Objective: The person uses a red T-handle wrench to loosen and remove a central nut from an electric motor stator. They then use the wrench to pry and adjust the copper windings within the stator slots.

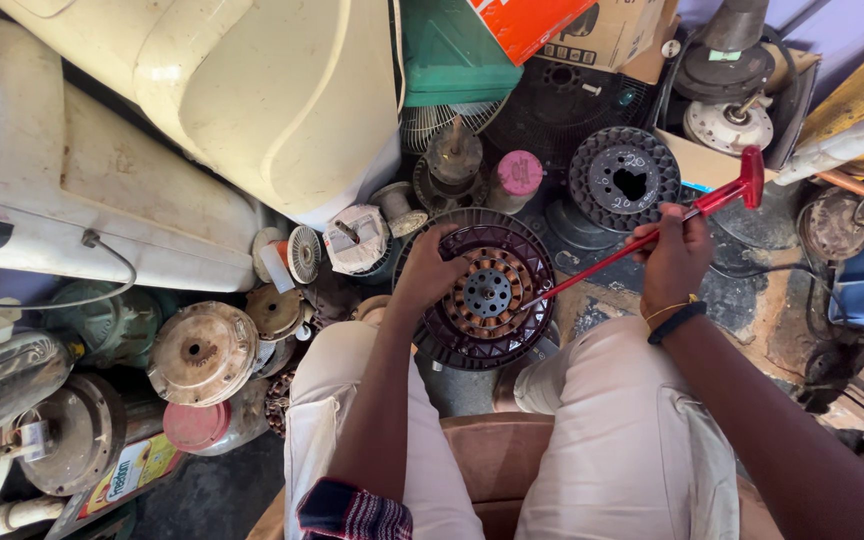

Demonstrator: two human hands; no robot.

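The left hand (430,268) grips the rim of a dark round fan motor housing (474,290) at about 9 o'clock of the disc, the fingers closed over its edge. The right hand (674,258) is closed around a long red T-handle tool (652,237), whose shaft runs down to the copper-coloured stator (485,292) in the middle, meeting it at about 3 o'clock. The housing rests between the person's knees, just above the beige trousers (607,430).

To do this step well, I think the left hand must keep the disc steady and flat, and the tool tip should sit fully in its place before any force comes, so it does not slip onto the windings.

At 1 o'clock lies a black plastic spool (624,177); at 9 o'clock, old motor covers (202,352).
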